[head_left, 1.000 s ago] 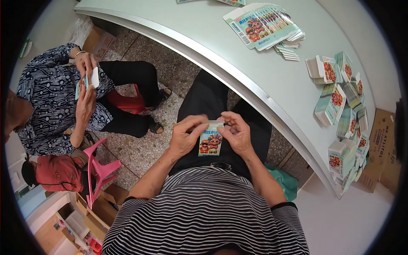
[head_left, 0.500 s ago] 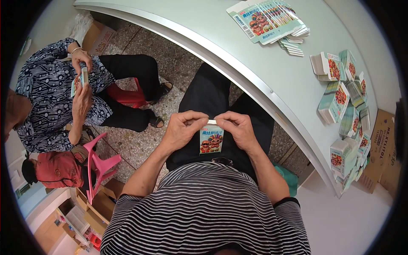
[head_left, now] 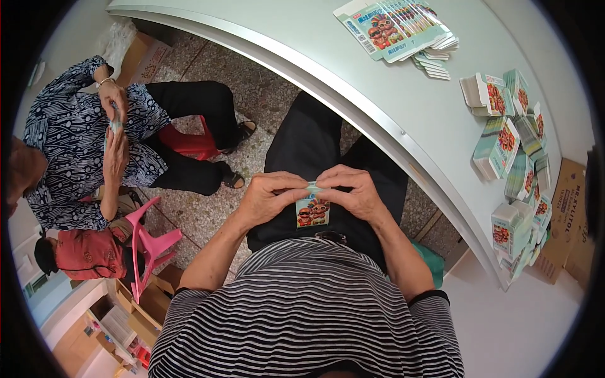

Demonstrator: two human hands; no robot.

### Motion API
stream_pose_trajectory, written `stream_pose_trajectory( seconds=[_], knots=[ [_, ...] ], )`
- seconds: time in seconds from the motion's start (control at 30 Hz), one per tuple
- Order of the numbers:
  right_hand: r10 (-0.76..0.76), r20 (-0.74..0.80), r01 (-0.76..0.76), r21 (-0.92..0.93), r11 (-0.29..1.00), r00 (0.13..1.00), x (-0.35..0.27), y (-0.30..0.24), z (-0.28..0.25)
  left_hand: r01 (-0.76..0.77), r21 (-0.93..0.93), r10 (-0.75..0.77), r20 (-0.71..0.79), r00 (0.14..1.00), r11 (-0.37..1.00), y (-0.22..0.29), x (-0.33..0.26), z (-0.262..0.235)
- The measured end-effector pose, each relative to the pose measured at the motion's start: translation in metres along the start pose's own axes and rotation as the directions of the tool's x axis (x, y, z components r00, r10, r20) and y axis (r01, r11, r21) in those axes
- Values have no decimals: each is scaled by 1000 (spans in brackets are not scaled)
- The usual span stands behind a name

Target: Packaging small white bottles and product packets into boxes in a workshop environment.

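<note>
Above my lap, a small printed carton [head_left: 312,213] hangs upright between my two hands, its front showing cartoon figures on light blue. My left hand [head_left: 270,196] pinches its upper left corner with thumb and forefinger. On the other upper corner, my right hand [head_left: 353,191] grips in the same way, the fingertips of both hands nearly meeting over the top edge. A light green flap lies across the carton's top between the thumbs. What is inside the carton cannot be seen.
On the pale table lie a fanned stack of flat cartons [head_left: 394,31] and several bundles of cartons [head_left: 498,148]. A brown cardboard box [head_left: 563,217] stands beyond the table's right end. At left, a seated co-worker [head_left: 82,145] handles a small carton near a pink stool [head_left: 148,242].
The white opening at the carton's top is now covered by the green flap, and my thumbs have come over it. The co-worker's hands have turned their carton edge-on.
</note>
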State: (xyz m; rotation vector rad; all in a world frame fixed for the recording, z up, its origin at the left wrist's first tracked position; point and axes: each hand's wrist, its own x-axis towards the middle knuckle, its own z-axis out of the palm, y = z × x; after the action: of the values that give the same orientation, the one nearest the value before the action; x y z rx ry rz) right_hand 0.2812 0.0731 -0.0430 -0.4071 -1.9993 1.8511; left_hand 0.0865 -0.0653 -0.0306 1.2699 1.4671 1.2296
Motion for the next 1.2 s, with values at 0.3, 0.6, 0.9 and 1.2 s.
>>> stream_pose_trajectory(
  seconds=[0.3,0.6,0.9,1.2],
  knots=[
    [232,131,-222,-89,971,964,63,-71,-26,-146,-117,110,-270,956,982,13,33,-13],
    [364,65,-368,86,926,929,67,-63,-24,67,-547,-222,-224,949,835,-3,23,-3],
    [224,-266,-289,-239,927,938,121,-107,-60,-150,-543,-98,-402,910,826,11,45,-15],
    [-362,-434,-396,-901,177,825,181,-92,-118,-10,-468,-218,-430,876,884,5,55,6]
  ],
)
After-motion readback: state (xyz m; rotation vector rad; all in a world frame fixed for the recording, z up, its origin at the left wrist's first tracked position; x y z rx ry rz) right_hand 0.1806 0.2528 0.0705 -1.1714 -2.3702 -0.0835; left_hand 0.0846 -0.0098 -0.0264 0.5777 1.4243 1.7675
